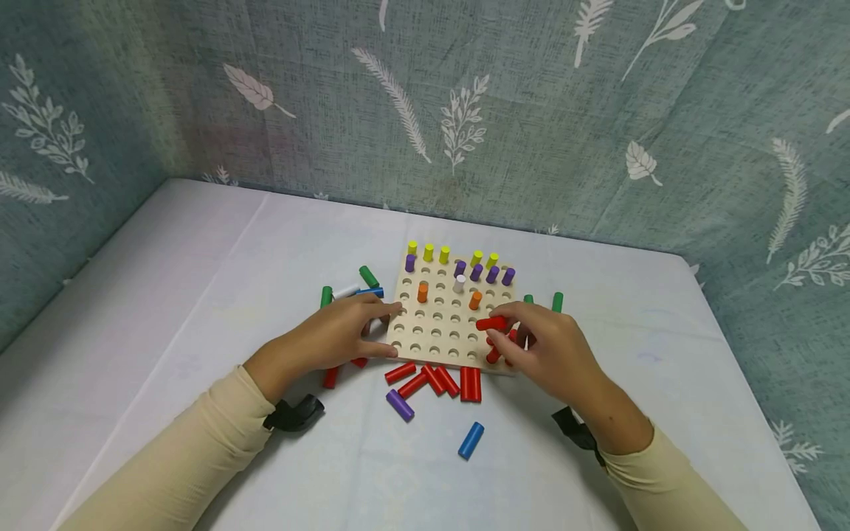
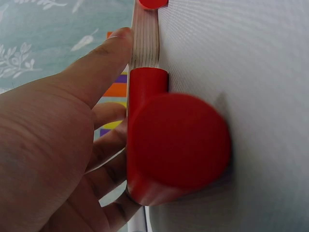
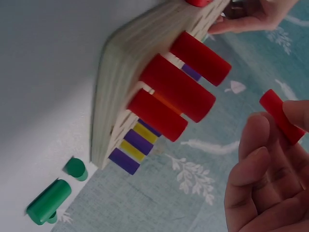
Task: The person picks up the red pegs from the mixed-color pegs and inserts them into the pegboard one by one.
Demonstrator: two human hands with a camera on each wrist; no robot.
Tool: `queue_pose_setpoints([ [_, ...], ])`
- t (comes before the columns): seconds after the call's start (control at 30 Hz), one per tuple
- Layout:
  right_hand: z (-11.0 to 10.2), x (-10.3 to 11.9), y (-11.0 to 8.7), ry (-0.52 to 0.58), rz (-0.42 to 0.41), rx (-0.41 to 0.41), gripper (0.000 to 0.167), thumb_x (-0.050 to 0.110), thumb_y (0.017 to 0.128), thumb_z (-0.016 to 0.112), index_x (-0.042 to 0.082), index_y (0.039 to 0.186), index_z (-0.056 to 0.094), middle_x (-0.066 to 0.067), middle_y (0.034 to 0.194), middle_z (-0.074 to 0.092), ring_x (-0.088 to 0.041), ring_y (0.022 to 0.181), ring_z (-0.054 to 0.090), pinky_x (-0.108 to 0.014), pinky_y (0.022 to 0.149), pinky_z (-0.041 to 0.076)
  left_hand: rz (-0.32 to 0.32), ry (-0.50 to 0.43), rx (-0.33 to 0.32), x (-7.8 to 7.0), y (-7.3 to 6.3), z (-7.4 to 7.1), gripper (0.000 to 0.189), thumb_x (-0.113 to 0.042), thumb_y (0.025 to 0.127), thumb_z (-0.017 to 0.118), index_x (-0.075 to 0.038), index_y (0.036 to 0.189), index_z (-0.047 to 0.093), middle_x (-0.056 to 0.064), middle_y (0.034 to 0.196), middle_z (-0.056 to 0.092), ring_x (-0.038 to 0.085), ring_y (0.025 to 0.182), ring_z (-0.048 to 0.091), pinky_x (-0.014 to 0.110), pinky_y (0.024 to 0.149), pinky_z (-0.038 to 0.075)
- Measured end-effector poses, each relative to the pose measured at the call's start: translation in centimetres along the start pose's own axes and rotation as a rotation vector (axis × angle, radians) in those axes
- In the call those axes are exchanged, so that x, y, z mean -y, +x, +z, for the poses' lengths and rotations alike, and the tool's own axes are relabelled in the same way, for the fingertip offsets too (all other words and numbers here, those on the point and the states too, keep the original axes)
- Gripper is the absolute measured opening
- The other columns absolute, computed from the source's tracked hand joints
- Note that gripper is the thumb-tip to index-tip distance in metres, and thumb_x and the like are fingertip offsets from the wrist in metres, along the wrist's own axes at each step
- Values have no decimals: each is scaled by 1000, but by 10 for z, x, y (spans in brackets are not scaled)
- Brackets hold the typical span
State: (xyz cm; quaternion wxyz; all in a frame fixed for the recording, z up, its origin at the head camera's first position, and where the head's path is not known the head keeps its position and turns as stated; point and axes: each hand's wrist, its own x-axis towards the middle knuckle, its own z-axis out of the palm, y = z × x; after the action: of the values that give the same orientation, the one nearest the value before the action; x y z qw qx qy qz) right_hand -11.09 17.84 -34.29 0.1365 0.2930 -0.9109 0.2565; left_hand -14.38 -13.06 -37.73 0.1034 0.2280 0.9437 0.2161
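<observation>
If you let the red peg (image 1: pixel 491 323) drop at its present slant, nearly on its side, it would probably miss a hole and roll across the board (image 1: pixel 426 341); a loose pinch near one end could cause that. Your right hand (image 1: pixel 547 346) grips this peg between thumb and fingers above the right, near part of the board, with the standing red pegs (image 1: pixel 493 355) close under it, so a low sweep of your knuckles might knock one askew. The orange peg (image 1: pixel 475 300) just beyond could be clipped by the free end in the same way. Your left hand (image 1: pixel 339 328) lies spread, fingers and thumb extended, touching the board's left side; an uneven push there may shift the board and spoil your aim. The loose red pegs (image 1: pixel 471 385) along the board's near edge are round and might roll if the board slides into them. The peg you hold is a short, plain cylinder, evenly bright red, with a flat end; the right wrist view shows it apart from the standing ones, its lower end hidden by your fingers. The board is pale wood, with layered edges and rows of round holes, many unfilled.
</observation>
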Motion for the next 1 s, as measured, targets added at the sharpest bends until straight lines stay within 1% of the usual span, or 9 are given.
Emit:
queue_pose_setpoints([
  [0.17, 1, 3, 5, 24, 36, 14, 29, 17, 86, 79, 7, 113, 72, -1, 91, 73, -6, 66, 55, -20, 55, 49, -9, 7, 5, 0, 0, 0, 76, -46, 78, 83, -20, 144, 55, 13, 138, 59, 27, 116, 57, 39, 93, 55],
  [0.33, 5, 5, 6, 14, 104, 49, 29, 19, 91, 75, 8, 117, 70, -3, 101, 73, -11, 72, 57, -22, 59, 51, -6, -2, 10, -1, 1, 2, 76, -46, 78, 83, -20, 144, 56, 12, 136, 60, 25, 114, 58, 37, 91, 54],
  [0.43, 8, 5, 6, -15, 125, 57, 30, 21, 93, 72, 8, 120, 69, -5, 105, 72, -17, 80, 60, -27, 64, 54, -12, -5, 17, -1, 1, 2, 76, -46, 78, 83, -20, 144, 55, 12, 137, 60, 25, 115, 57, 38, 92, 55],
  [0.5, 9, 5, 6, -30, 128, 58, 30, 21, 94, 71, 8, 121, 68, -5, 109, 71, -20, 89, 61, -31, 70, 56, -12, 1, 11, -1, 1, 1, 76, -46, 78, 84, -19, 144, 56, 13, 137, 60, 26, 115, 58, 38, 92, 55],
  [0.6, 11, 3, 6, -43, 136, 75, 30, 23, 95, 70, 10, 122, 69, -5, 111, 69, -20, 102, 59, -36, 78, 57, -6, 7, -3, -2, 0, 0, 76, -45, 78, 84, -18, 143, 57, 13, 136, 60, 26, 114, 58, 37, 90, 55],
  [0.67, 12, 2, 6, -51, 147, 101, 29, 25, 96, 69, 11, 122, 69, -4, 111, 68, -20, 105, 57, -37, 82, 55, -2, 6, -3, -2, 1, 0, 75, -45, 78, 84, -18, 143, 57, 13, 136, 61, 26, 114, 58, 37, 90, 55],
  [0.8, 15, -1, 5, -69, 153, 146, 29, 28, 97, 67, 12, 120, 70, -4, 108, 66, -20, 104, 55, -39, 85, 52, -15, 8, 19, -1, 1, 1, 76, -46, 78, 83, -19, 144, 56, 13, 138, 60, 26, 117, 58, 38, 93, 55],
  [1.0, 19, -4, 5, -100, 97, 125, 25, 26, 91, 75, 12, 112, 74, -4, 102, 67, -20, 97, 55, -39, 82, 49, -17, -2, 7, -1, 0, 0, 77, -45, 77, 84, -19, 144, 56, 13, 136, 60, 26, 114, 58, 37, 90, 56],
])
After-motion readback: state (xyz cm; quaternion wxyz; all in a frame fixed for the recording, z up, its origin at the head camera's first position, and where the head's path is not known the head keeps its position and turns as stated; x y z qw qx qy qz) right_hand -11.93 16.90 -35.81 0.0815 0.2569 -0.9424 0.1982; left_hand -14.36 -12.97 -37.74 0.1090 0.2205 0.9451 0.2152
